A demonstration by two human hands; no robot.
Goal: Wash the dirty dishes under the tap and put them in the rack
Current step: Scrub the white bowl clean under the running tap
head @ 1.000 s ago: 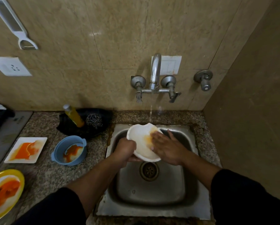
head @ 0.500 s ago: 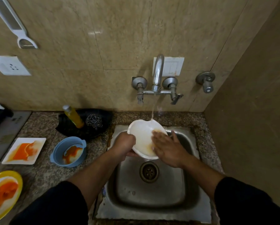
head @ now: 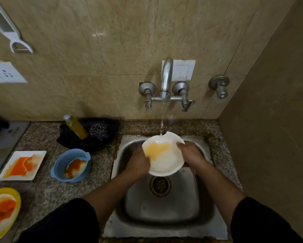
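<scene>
A home kitchen: steel sink [head: 164, 204] set into a speckled stone tabletop [head: 42, 188], wall tap [head: 166, 79] running, tiled wall [head: 112, 41], soiled dishes at the tabletop's left edge.

The sink [head: 215, 223] is dull brushed steel, pretty scuffed, while the tap [head: 166, 76] looks like shinier chrome. The counter [head: 42, 190] is speckled granite, the wall tiles [head: 112, 41] glossy and marble-look. The white bowl [head: 166, 165] is wet and glossy, the blue bowl [head: 59, 165] matt plastic. There's a wiry metal scrubber [head: 98, 131] by the counter's back edge.

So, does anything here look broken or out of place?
Yes: the white bowl held under the tap has a chunk missing from its far rim; a jagged notch breaks the otherwise round edge.
</scene>
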